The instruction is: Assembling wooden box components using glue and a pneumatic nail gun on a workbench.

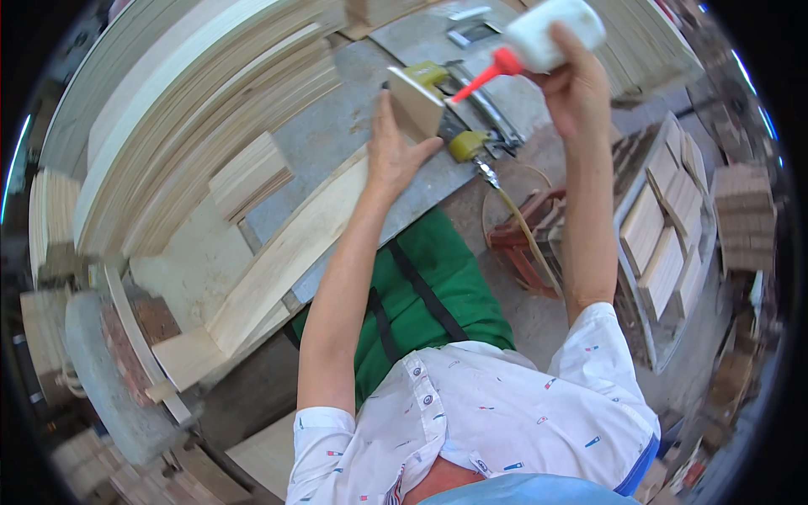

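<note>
My right hand point(576, 88) grips a white squeeze bottle point(557, 35), tipped so that its long red nozzle point(481, 77) points down and left. The nozzle's tip is close to the upper edge of a small wooden board point(411, 105). My left hand point(396, 160) keeps that board standing on edge, thumb on one side and fingers on the other. Just right of the board lies an olive-green nail gun point(465, 145), partly hidden behind it, with an air hose point(523, 223) joined to it. Below my left hand, a long pale board point(295, 240) runs along the grey table point(446, 181).
Tall stacks of curved wooden strips point(202, 109) fill the left side. A short stack of boards point(251, 175) sits beside them. A small metal frame point(474, 32) lies at the far side. At right are a red stool point(518, 244) and a rack of wood blocks point(661, 227).
</note>
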The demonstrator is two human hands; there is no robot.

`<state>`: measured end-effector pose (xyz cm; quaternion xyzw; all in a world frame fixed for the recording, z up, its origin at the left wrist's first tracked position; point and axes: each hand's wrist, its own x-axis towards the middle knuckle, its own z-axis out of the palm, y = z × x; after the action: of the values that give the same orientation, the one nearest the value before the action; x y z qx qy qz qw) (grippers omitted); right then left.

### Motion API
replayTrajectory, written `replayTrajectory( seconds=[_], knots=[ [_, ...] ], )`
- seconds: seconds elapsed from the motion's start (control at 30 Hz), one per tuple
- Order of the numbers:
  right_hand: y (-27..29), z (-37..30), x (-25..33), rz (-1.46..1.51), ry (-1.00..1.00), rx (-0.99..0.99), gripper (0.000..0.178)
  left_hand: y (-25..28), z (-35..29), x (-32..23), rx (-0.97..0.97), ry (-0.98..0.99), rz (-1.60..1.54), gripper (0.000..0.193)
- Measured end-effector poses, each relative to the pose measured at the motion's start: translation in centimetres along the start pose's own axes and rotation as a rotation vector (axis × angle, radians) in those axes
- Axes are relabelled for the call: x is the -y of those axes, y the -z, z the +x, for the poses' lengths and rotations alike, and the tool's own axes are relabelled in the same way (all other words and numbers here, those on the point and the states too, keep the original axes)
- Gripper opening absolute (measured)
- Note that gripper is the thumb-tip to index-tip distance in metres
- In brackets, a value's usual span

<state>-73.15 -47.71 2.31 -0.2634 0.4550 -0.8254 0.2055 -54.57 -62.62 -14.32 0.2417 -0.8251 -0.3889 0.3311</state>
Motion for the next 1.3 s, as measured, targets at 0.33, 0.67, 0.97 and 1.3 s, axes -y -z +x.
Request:
replayTrajectory(
  seconds=[0.33, 0.67, 0.97, 1.3],
  knots=[
    [-5.5, 11.3, -3.6, -0.532, -0.144, 0.326, 0.037, 0.6, -2.3, -1.3, -0.002, -0.05, -0.002, 0.115],
    [-10.6, 16.0, -17.4, -2.085, 0.319, 1.157, 0.049, 14.7, -15.6, -0.5, 0.125, 0.074, 0.387, 0.078],
    [-8.2, 17.9, -22.2, -1.894, 0.544, 1.246, 0.027, 22.8, -19.4, 4.1, 0.143, 0.135, 0.657, 0.085],
    [-5.2, 17.6, -19.8, -1.627, 0.671, 1.213, 0.05, 24.6, -19.7, 7.9, 0.093, 0.008, 0.666, 0.08]
  ],
)
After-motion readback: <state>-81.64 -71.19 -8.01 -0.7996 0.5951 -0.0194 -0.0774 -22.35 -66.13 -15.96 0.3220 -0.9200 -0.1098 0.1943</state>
